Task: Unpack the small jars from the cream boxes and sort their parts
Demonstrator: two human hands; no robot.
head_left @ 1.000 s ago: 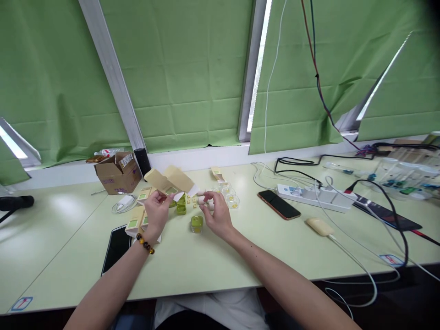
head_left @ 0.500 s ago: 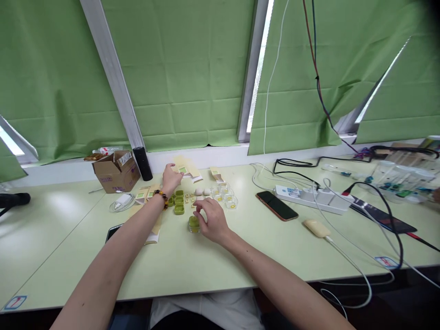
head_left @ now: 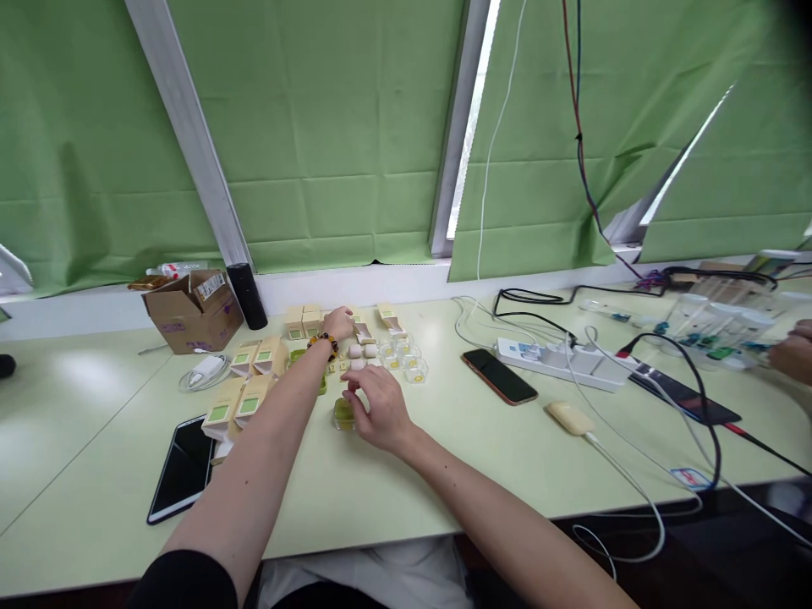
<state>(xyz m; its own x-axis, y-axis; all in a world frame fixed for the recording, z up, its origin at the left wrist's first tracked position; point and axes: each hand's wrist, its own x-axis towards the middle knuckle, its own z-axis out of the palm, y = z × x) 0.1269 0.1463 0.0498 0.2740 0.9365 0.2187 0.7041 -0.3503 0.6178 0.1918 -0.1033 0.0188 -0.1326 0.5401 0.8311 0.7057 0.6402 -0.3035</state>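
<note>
Brown cardboard forms the box [head_left: 194,313] at our far left, with the white phone [head_left: 181,471] nearer us; the near cartons [head_left: 220,410] sit right by the phone's edge, and a careless sideways pull of our left forearm could sweep one across its screen. Next come the upright cartons [head_left: 303,321], then the green trays [head_left: 295,356], partly hidden by that forearm; if our wrist drops, the bracelet [head_left: 325,342] could drag a tray askew. Our left hand [head_left: 338,322] lies between the upright cartons and an open carton [head_left: 359,324]; its fingertips are hidden, so we cannot tell whether they hold anything. Just beside our right hand [head_left: 381,408] stands the jar [head_left: 343,413]. That hand is loosely curled, and we cannot tell whether it touches the jar; a nudge from the thumb could tip it. Beyond, the pale pieces [head_left: 355,351] could roll if knocked, scattering the cups [head_left: 415,372]. Further right, the black phone [head_left: 499,376] lies well clear of both hands.
</note>
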